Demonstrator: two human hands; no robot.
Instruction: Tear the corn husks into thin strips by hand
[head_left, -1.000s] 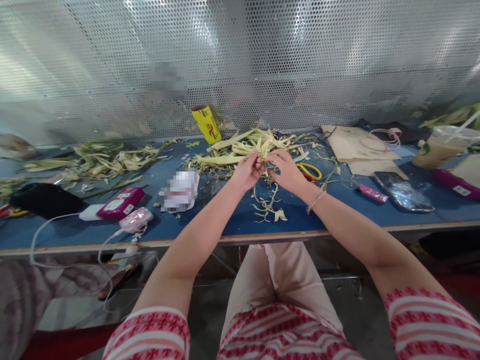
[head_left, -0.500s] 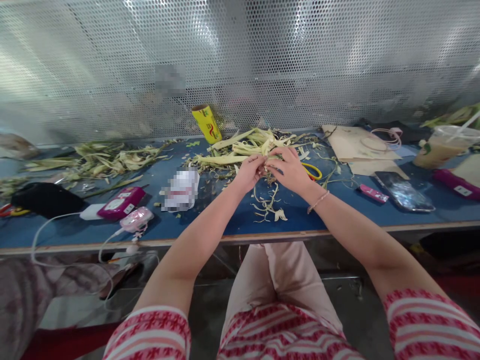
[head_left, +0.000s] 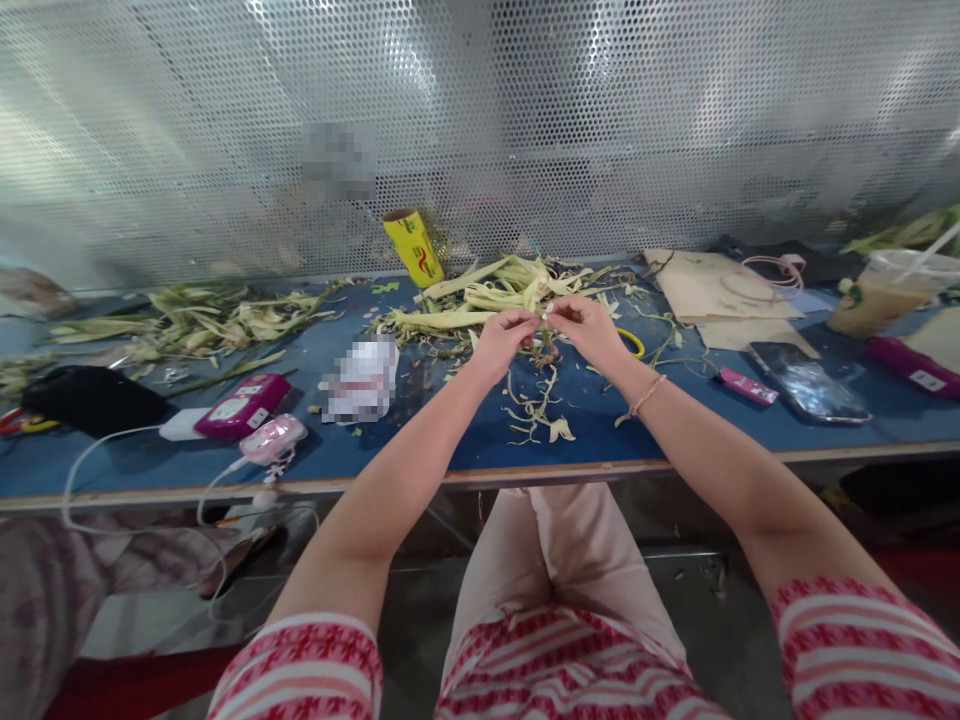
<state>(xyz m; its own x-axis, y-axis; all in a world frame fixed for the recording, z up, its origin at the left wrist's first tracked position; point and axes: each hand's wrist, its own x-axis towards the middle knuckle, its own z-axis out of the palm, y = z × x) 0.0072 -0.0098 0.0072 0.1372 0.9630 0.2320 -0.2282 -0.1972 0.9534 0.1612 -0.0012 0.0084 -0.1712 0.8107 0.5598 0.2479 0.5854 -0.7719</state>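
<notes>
At the far left a heap of leaf strips (head_left: 202,318) lies on the blue table (head_left: 420,440), with a magenta power bank (head_left: 241,406) and a pink gadget (head_left: 272,439) nearer the front edge. A yellow roll (head_left: 413,247) leans by the mesh wall. Your left hand (head_left: 501,344) is pinched shut on one end of a small pale leaf piece (head_left: 543,316), just above a second leaf pile (head_left: 495,292). Your right hand (head_left: 591,330) pinches the other end, so your fingertips nearly meet over the table. Loose scraps (head_left: 536,408) lie below them. Yellow scissors (head_left: 630,343) peek out beside your right hand; a phone (head_left: 806,384) and a drink cup (head_left: 885,292) sit further right
</notes>
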